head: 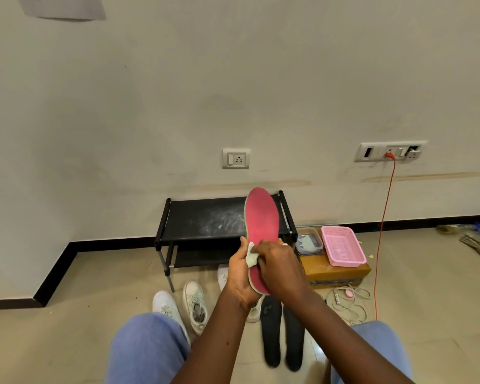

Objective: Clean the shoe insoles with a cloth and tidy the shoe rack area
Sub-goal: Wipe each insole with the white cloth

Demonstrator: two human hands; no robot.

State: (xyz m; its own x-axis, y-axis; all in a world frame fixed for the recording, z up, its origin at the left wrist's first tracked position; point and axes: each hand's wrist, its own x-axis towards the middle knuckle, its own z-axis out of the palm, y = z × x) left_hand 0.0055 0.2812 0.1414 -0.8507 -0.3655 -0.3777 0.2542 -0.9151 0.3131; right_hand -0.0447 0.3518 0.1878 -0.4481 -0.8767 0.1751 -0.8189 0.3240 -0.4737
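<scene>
The left hand is clamped round the lower half of a long red foam insole with a thin pale-green edge. It holds the insole upright, the rounded toe end pointing away. The right hand lies against the left, its fingers curled over a small crumpled off-white cloth pressed on the insole's matte red face.

Just behind the hands stands a black two-shelf shoe rack with tube posts. Its top shelf bears chalky white smears, and the insole hides part of its right end. Below the hands, on the glossy beige tiled floor, two flat black insoles lie side by side, with white lace-up sneakers to their left.

Right of the hands, a pink plastic mesh basket sits on a brown cardboard box, with a clear plastic tub just beside it. A tangle of white cord lies near the box, and an orange cable hangs from a wall socket. Left of the sneakers the floor runs to a black skirting board.
</scene>
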